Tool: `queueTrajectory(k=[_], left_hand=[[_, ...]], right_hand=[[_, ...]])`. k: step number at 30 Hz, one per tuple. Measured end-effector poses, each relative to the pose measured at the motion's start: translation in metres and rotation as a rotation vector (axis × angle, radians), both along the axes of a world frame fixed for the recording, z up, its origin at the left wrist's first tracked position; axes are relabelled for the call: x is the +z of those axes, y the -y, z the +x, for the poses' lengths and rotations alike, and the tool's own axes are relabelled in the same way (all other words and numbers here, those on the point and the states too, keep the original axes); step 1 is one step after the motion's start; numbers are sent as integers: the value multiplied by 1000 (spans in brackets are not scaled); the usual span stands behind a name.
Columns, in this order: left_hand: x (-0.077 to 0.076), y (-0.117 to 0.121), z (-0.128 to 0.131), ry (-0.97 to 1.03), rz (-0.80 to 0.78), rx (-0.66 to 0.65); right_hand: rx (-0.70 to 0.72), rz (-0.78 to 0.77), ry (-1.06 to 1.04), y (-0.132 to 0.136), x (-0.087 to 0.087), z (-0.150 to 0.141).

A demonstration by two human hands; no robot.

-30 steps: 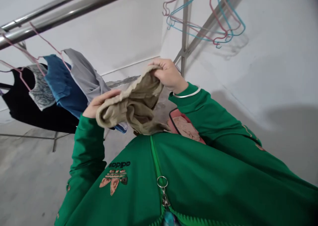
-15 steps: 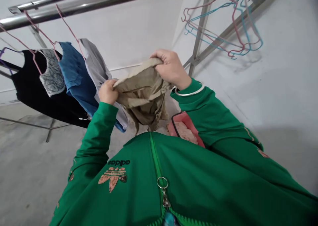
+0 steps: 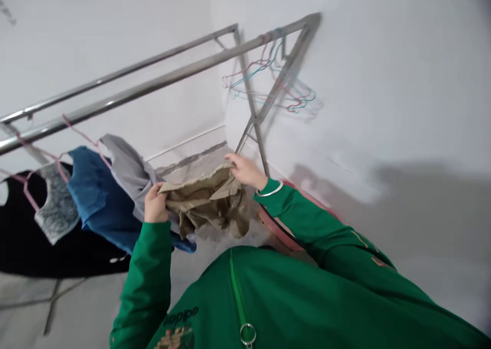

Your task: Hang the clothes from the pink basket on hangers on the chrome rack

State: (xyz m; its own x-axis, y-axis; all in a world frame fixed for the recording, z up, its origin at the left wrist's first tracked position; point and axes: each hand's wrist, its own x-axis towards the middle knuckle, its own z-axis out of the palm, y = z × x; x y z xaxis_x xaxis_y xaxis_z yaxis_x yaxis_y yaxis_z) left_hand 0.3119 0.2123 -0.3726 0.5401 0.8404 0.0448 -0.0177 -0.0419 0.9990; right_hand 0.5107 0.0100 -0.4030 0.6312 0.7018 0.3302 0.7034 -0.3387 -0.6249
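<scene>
A crumpled khaki cloth garment (image 3: 207, 206) hangs between my hands, its upper edge stretched out. My left hand (image 3: 155, 204) pinches one corner of it, close to the blue and grey clothes on the rack. My right hand (image 3: 246, 170) holds the other end with its fingers on top of the fabric. A silver bangle (image 3: 269, 190) circles my right wrist, and green track-jacket sleeves cover both arms.
A steel drying rack with twin rails (image 3: 115, 91) runs to the white wall. Blue (image 3: 99, 195), grey (image 3: 128, 165) and black (image 3: 23, 236) garments hang from it on wire hangers. Several bare hangers (image 3: 270, 80) hang at its far end. A pink-rimmed container (image 3: 276, 231) sits below my right arm.
My view has tilted up and away, showing more of the rack and wall. The khaki garment now looks more bunched, and both hands sit lower in the view, still holding it.
</scene>
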Motion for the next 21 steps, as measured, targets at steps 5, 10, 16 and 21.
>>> queueTrajectory(k=[5,10,16,21], left_hand=[[8,13,0,-190,-201,-402],[12,29,0,-269,-263,-581],[7,58,10,-236,-288,-479],[-2,68,6,-192,-267,-386]], right_hand=[[-24,-157,-114,4,-21,6],[210,-217,-163,24,-1,44],[-252,43,241,45,58,162],[-517,170,289,45,71,263]])
